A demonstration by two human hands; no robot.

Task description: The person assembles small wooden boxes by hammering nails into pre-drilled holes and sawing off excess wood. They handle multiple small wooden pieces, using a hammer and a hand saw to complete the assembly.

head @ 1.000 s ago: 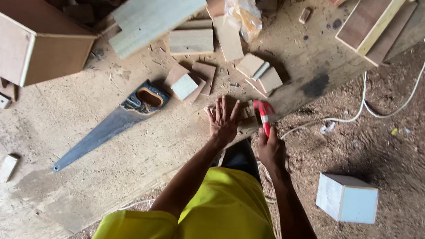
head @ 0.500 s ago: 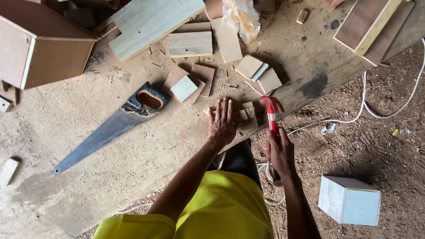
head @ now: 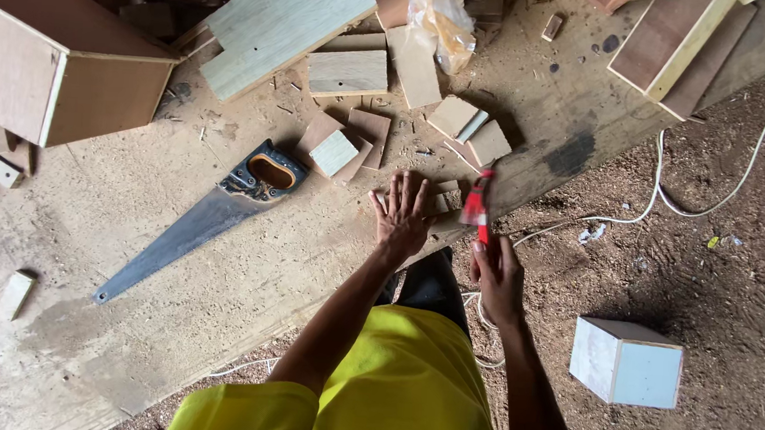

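Observation:
My left hand (head: pixel 403 214) lies flat, fingers spread, on a small wood piece (head: pixel 444 203) at the near edge of the dusty workbench (head: pixel 174 300). Just to its right, my right hand (head: pixel 497 275) grips a red-handled tool (head: pixel 478 208), held upright beside the bench edge with its red head level with the wood piece. What kind of tool it is stays unclear. A handsaw (head: pixel 201 222) with a black and orange handle lies on the bench left of my left hand.
Wood offcuts (head: pixel 349 71) and small blocks (head: pixel 334 153) litter the bench behind my hands. A large plywood box (head: pixel 51 66) stands at the far left. A white cube box (head: pixel 626 361) sits on the sawdust floor at right, near a white cable (head: pixel 666 201).
My right hand has lifted the red-handled tool from low at the bench edge to upright beside the wood piece. My left hand stays pressed flat.

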